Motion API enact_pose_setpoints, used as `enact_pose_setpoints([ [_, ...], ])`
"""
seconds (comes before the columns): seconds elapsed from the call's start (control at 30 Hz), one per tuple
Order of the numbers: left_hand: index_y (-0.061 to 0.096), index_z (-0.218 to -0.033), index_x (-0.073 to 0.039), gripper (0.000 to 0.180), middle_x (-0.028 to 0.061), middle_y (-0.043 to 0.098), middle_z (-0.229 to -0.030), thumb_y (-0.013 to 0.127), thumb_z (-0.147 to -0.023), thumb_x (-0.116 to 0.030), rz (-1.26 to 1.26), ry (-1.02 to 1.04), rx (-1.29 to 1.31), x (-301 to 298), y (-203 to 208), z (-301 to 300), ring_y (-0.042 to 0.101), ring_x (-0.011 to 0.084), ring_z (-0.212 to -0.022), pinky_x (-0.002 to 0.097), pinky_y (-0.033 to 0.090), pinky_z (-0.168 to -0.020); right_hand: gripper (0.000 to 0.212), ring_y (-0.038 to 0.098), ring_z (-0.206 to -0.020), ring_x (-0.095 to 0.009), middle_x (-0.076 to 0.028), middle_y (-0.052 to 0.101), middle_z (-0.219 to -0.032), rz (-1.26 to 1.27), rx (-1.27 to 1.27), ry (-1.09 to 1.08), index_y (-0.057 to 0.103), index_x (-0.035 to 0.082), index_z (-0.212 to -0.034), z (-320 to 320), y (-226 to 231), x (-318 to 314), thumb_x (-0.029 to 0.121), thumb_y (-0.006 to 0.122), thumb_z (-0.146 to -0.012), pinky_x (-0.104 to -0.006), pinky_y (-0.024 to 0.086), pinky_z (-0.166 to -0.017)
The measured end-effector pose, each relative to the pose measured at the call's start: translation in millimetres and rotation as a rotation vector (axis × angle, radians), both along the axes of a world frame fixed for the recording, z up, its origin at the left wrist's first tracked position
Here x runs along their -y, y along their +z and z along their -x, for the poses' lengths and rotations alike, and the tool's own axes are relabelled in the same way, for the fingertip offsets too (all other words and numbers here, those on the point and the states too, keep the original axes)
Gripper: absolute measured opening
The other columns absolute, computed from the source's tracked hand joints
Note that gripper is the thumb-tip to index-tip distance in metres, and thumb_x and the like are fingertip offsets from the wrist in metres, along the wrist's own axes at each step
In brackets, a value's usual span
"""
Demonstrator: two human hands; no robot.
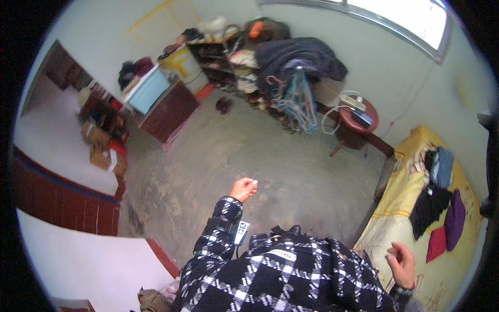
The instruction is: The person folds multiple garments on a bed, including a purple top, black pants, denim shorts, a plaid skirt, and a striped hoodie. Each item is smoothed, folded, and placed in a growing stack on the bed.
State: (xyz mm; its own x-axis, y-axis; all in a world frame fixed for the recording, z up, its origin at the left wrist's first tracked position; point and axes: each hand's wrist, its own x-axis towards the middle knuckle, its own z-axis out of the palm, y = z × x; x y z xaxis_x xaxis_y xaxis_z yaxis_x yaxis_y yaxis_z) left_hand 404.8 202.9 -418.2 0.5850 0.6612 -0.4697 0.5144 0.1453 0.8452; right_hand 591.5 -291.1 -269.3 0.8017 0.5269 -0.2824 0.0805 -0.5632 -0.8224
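My left hand (244, 190) is held out in front of me over the concrete floor (228, 145). Its fingers are curled together, with a pale spot at the tips; whether that is a nail or a small object is too small to tell. A small device (240, 233) with a cord hangs by the left sleeve. At the lower right, my right hand (402, 265) hangs loosely bent, thumb and fingers apart, holding nothing. Nearest to it is the yellow-covered bed (387, 229), with a black garment (429, 208), a red cloth (436, 244) and a purple garment (455, 220).
Against the far wall stand a shoe rack (215, 65), a dark draped coat (306, 54) and several hangers (299, 104). A round red stool (370, 115) carries a power strip. To the left, a light-blue bin (148, 91) sits on a brown chest (169, 114); cardboard boxes (102, 157) line a doorway.
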Motion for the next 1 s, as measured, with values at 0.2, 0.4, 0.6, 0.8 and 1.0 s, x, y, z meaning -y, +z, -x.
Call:
enact_pose_setpoints([
  [0.2,0.051,-0.075,-0.002,0.025,0.0053,0.054,-0.063,0.066,-0.077,-0.022,0.023,0.435,-0.041,1.3,-29.6,45.4,0.054,0.0111,-0.053,0.0236,0.046,-0.047,0.027,0.049,-0.066,-0.007,-0.001,0.053,-0.071,-0.084,-0.11,0.388,0.053,-0.005,-0.095,-133.9,-62.0,-159.8,0.006,0.064,-0.073,-0.0216,0.042,-0.06],
  [0.4,0.036,-0.06,-0.009,0.039,-0.0029,0.037,-0.056,0.073,-0.068,-0.015,-0.511,0.964,-0.238,-4.3,-54.1,71.5,0.032,0.0088,-0.05,0.0263,0.033,-0.045,0.021,0.035,-0.054,-0.004,0.006,0.038,-0.059,-0.329,-0.069,0.418,0.044,0.006,-0.068,-193.9,-113.3,-307.7,0.002,0.064,-0.073,-0.0197,0.031,-0.048],
  [0.6,0.033,-0.059,-0.01,0.038,-0.0039,0.032,-0.056,0.071,-0.067,-0.007,-0.506,1.077,-0.196,-90.8,-69.2,53.9,0.028,0.0094,-0.055,0.0261,0.029,-0.048,0.033,0.028,-0.052,-0.002,0.007,0.03,-0.057,-0.562,0.049,0.221,0.032,0.011,-0.061,-271.0,-138.1,-423.3,-0.003,0.06,-0.074,-0.0185,0.025,-0.045],
  [0.8,0.046,-0.069,-0.008,0.02,0.0009,0.049,-0.053,0.064,-0.076,-0.012,-0.24,1.196,0.068,-156.9,-42.9,39.2,0.045,0.0103,-0.041,0.0258,0.036,-0.037,0.03,0.029,-0.054,-0.003,0.006,0.032,-0.056,-0.586,-0.13,0.435,0.031,0.01,-0.058,-290.0,-132.2,-557.4,-0.006,0.052,-0.071,-0.0199,0.027,-0.046],
  [1.0,0.051,-0.074,-0.005,0.022,0.0037,0.052,-0.054,0.062,-0.08,-0.023,-0.057,1.057,-0.169,-160.2,-55.6,39.3,0.05,0.0115,-0.043,0.027,0.044,-0.042,0.024,0.028,-0.051,-0.009,0.001,0.03,-0.052,-0.428,0.121,0.827,0.033,0.006,-0.056,-282.6,-135.7,-675.3,-0.001,0.053,-0.067,-0.0266,0.026,-0.043],
])
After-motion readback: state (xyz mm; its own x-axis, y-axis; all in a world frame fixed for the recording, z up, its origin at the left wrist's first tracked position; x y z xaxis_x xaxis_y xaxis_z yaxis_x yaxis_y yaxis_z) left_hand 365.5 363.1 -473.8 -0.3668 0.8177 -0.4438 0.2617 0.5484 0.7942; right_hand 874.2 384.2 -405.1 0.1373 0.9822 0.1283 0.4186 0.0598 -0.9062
